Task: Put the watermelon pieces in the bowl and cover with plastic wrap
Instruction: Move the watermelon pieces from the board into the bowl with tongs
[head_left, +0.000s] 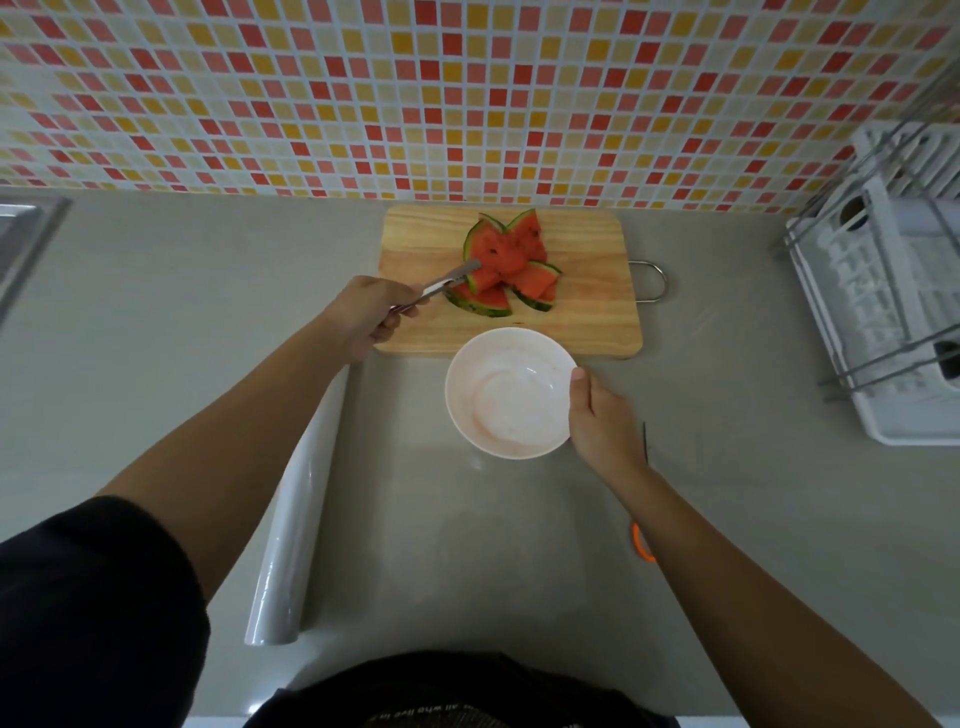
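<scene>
Several red watermelon pieces (511, 262) with green rind lie piled on a wooden cutting board (587, 312). My left hand (366, 317) grips metal tongs (441, 285), whose tips touch the left side of the pile. Just in front of the board stands a white bowl (511, 393) with nothing inside but a pinkish smear. My right hand (597, 415) holds its right rim, thumb on the edge. A roll of plastic wrap (293, 525) lies on the counter under my left forearm.
Orange-handled scissors (643, 543) lie partly hidden under my right forearm. A white dish rack (893, 291) stands at the right. A sink edge (21, 244) shows at far left. The tiled wall runs behind the grey counter (467, 545).
</scene>
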